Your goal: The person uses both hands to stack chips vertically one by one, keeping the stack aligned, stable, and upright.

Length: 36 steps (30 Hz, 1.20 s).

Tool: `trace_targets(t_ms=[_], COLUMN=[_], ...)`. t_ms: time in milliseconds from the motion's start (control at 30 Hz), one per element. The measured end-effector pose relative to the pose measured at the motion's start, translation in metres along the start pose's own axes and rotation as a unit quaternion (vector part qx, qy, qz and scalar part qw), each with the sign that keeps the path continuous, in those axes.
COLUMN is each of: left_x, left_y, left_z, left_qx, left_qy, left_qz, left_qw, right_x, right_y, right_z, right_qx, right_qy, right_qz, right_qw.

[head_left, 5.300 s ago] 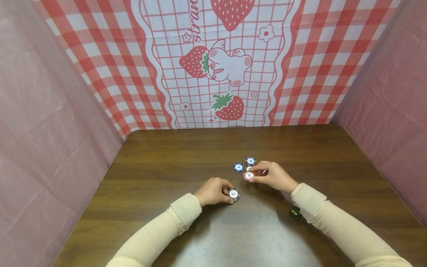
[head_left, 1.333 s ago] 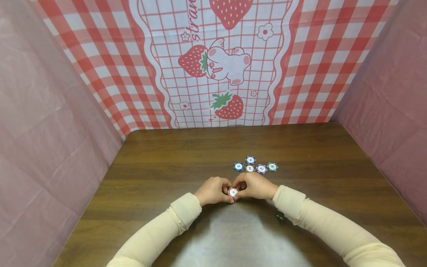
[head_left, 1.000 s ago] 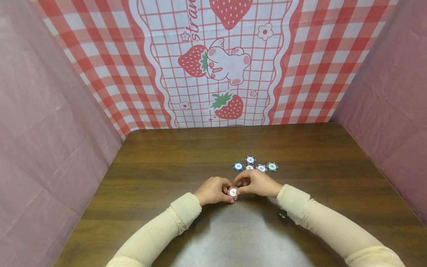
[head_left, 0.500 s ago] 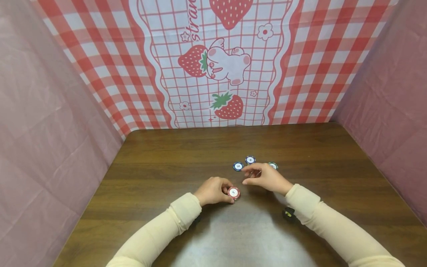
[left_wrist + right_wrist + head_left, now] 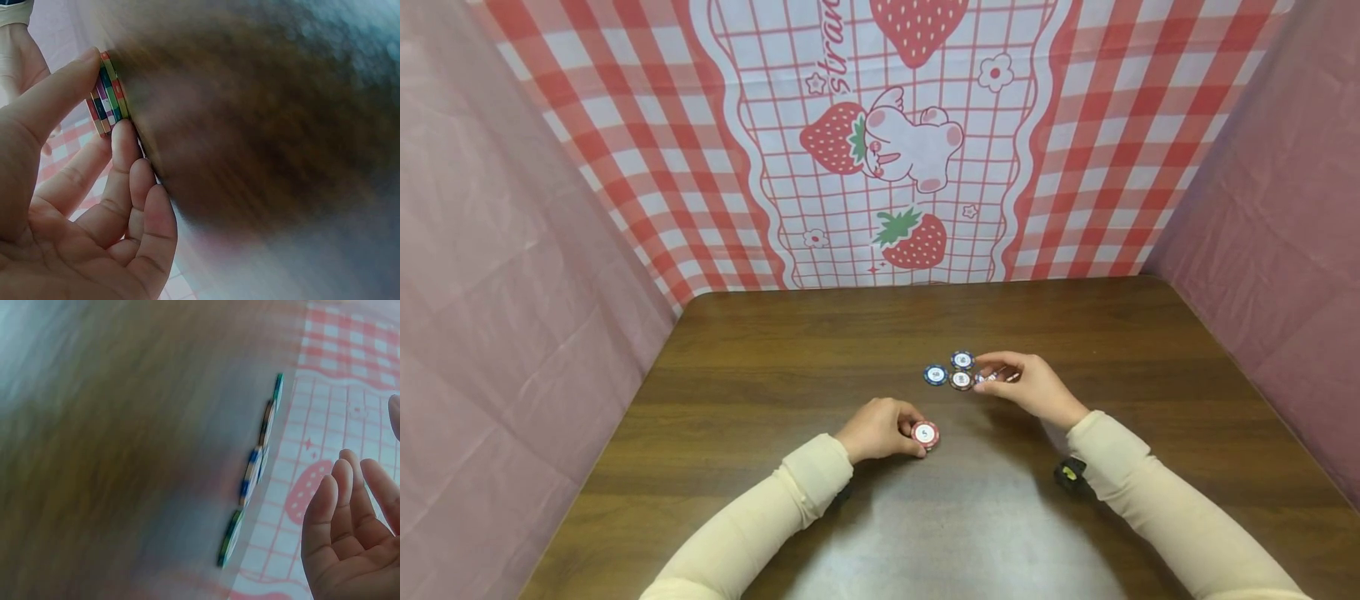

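My left hand point(image 5: 880, 429) pinches a short stack of poker chips point(image 5: 925, 434) on the table, a red chip marked 5 on top. In the left wrist view, thumb and fingertips hold the stack's colourful edges point(image 5: 108, 94). My right hand point(image 5: 1033, 387) hovers over the loose chips, thumb and forefinger apart around a blue-and-white chip point(image 5: 987, 377). In the right wrist view its fingers point(image 5: 322, 500) stand clear of the chips. Beside it lie a brown chip point(image 5: 961, 380) and two blue chips, one left point(image 5: 936, 375) and one farther back point(image 5: 962, 360). A green chip point(image 5: 230, 539) shows in the right wrist view; my hand covers it in the head view.
The brown wooden table point(image 5: 775, 350) reaches back to a red-and-white checked strawberry cloth point(image 5: 700, 167). Pink cloths hang at the left point(image 5: 535, 292) and right point(image 5: 1262, 208). A dark wrist camera point(image 5: 1070, 472) sits under my right sleeve.
My right hand carried the red chip onto the stack, covering the chip marked 100, let go, and moved back right to the loose chips. My left hand has stayed at the stack.
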State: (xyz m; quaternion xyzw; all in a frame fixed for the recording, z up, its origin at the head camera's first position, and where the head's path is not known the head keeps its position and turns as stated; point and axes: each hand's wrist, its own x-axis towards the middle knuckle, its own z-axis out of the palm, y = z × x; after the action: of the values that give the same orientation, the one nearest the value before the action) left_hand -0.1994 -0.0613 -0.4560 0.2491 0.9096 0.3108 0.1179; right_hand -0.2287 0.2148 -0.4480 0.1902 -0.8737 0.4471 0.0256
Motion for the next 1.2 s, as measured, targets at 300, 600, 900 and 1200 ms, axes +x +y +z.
trace_targets(t_ms=[300,600,900,1200], left_x=[0.001,0.000,-0.001,-0.001], left_y=[-0.001,0.000,0.001,0.001], left_z=[0.001,0.001,0.000,0.000], left_qx=[0.001,0.002,0.005,0.010], left_qy=[0.000,0.003,0.007,0.006], left_qz=[0.002,0.007,0.016,0.016], left_qw=[1.0000,1.0000,0.9998,0.9998], right_x=[-0.002,0.002,0.004,0.008], right_y=[0.013,0.031,0.044,0.049], right_z=[-0.018,-0.035,-0.043,-0.042], right_qx=[-0.017,-0.031,-0.055,-0.073], right_qy=[0.017,0.008,-0.029,-0.072], right_qz=[0.039,0.071,0.101,0.119], right_qw=[0.9989,0.9970,0.9929,0.9876])
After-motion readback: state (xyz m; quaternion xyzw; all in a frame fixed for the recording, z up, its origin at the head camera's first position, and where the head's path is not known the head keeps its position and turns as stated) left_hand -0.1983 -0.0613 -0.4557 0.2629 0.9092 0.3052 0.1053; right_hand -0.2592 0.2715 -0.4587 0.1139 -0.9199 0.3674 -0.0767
